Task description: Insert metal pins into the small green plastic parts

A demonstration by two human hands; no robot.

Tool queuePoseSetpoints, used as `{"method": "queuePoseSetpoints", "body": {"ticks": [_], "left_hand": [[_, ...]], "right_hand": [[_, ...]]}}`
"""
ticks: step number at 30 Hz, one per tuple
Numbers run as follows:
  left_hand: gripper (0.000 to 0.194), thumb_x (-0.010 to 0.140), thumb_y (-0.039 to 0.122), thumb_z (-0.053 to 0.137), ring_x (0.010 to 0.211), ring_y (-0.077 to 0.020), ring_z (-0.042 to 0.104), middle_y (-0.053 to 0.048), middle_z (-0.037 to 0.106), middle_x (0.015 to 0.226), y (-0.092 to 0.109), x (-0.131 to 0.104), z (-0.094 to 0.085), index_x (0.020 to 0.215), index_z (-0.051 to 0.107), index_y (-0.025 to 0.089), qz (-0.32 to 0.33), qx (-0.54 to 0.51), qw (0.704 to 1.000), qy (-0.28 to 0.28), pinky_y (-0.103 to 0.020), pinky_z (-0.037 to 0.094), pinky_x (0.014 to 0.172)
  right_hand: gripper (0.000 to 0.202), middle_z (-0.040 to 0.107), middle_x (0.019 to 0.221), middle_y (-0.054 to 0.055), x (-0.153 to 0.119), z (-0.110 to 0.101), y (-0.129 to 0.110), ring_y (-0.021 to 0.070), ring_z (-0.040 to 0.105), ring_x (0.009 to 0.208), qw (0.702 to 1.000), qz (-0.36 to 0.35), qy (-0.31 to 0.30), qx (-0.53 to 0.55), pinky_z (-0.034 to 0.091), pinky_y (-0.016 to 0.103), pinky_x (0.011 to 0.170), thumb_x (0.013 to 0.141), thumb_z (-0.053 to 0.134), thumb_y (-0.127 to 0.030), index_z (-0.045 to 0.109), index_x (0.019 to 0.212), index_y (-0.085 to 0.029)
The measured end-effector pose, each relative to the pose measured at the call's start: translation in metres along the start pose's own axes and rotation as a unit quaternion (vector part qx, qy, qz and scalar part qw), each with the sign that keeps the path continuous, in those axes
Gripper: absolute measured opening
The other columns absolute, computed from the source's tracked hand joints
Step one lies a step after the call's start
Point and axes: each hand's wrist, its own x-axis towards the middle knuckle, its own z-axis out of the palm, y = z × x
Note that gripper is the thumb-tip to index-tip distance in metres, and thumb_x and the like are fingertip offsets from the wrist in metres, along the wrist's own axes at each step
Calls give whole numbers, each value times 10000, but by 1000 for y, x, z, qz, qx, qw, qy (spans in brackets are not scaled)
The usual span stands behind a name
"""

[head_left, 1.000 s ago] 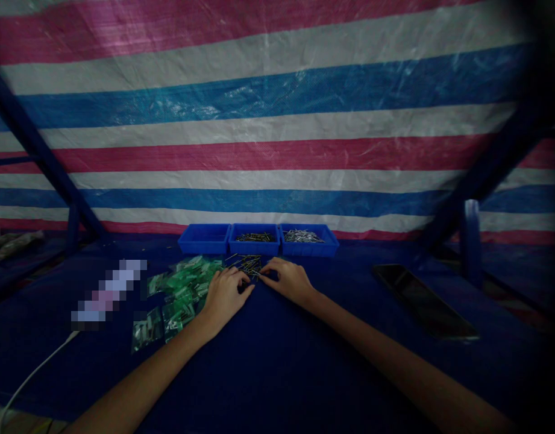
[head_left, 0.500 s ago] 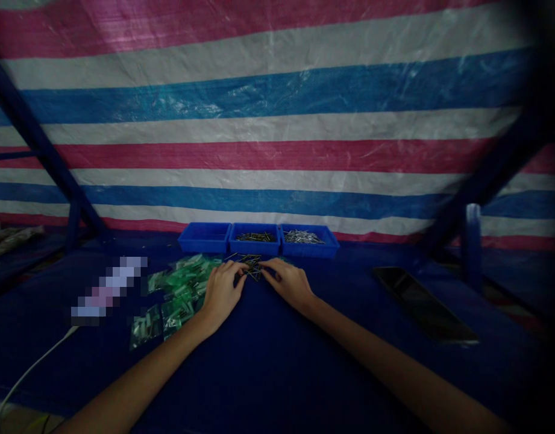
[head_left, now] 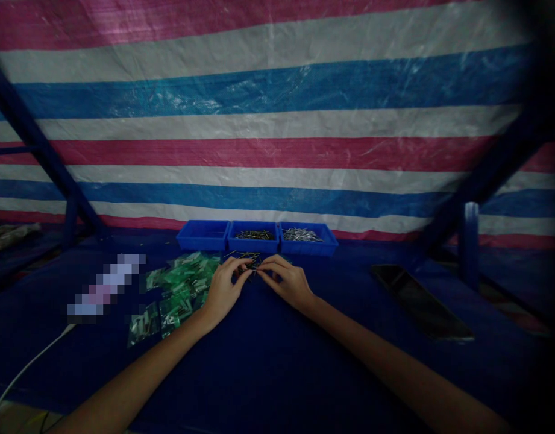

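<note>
A small pile of thin dark screws (head_left: 244, 255) lies on the blue table just in front of the bins. My left hand (head_left: 226, 283) is at the pile's left side, thumb and forefinger pinched on screws that its fingers largely cover. From the right, my right hand (head_left: 286, 281) comes in with its fingertips pinched together on what looks like a screw. Both sets of fingertips almost meet over the near side of the pile. Left of my left hand lies a heap of clear and green plastic packets (head_left: 187, 278) with small white and dark pieces inside.
Behind the pile, three blue bins stand in a row: a left bin (head_left: 202, 235), a middle bin with dark screws (head_left: 253, 234), and a right bin with silver screws (head_left: 302, 234). A dark phone (head_left: 422, 301) lies right; a white cable (head_left: 31, 364) runs left. Striped sheeting (head_left: 277, 150) hangs behind.
My fingertips have drawn closer together over the screws, the right hand shifting slightly left and its fingers closing. The whole view has tilted a little. Bins and packets stay put.
</note>
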Motion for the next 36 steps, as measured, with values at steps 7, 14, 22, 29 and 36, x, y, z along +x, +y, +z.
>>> {"method": "queuePoseSetpoints", "body": {"ticks": [7, 14, 22, 29, 36], "left_hand": [[127, 776, 289, 567, 763, -153, 560, -28, 594, 812, 0, 0, 2, 805, 644, 192, 18, 10, 1000, -10, -293, 438, 706], [117, 793, 277, 535, 717, -133, 530, -24, 549, 822, 6, 0, -1, 806, 590, 174, 27, -8, 999, 35, -289, 430, 699], [119, 806, 288, 525, 812, -149, 536, -17, 556, 835, 3, -1, 1, 811, 571, 178, 26, 26, 999, 18, -293, 410, 754], [136, 826, 307, 489, 808, -151, 538, -5, 549, 820, -2, 0, 0, 809, 547, 185, 16, 50, 998, -23, -290, 409, 742], [310, 778, 321, 546, 813, -181, 537, -32, 547, 935, 0, -4, 0, 1049, 465, 198, 18, 130, 989, -74, -323, 410, 716]], "right_hand": [[232, 606, 915, 55, -1, -3, -4, 116, 566, 685, 999, -10, 24, 32, 458, 222, 601, 849, 458, -343, 636, 933, -221], [214, 610, 855, 56, 0, 0, 0, 128, 562, 665, 998, 4, 34, 51, 455, 239, 587, 827, 496, -350, 650, 891, -217], [207, 601, 883, 52, 0, 4, -3, 95, 513, 558, 997, 1, -33, 63, 431, 234, 542, 828, 480, -336, 627, 883, -201], [236, 610, 816, 61, 7, 3, 1, 96, 505, 521, 986, 95, -1, 139, 422, 226, 477, 777, 536, -390, 639, 830, -185], [285, 573, 603, 1, 12, 4, 10, 62, 462, 392, 921, 221, -48, 319, 344, 189, 362, 704, 604, -405, 615, 811, -141]]}}
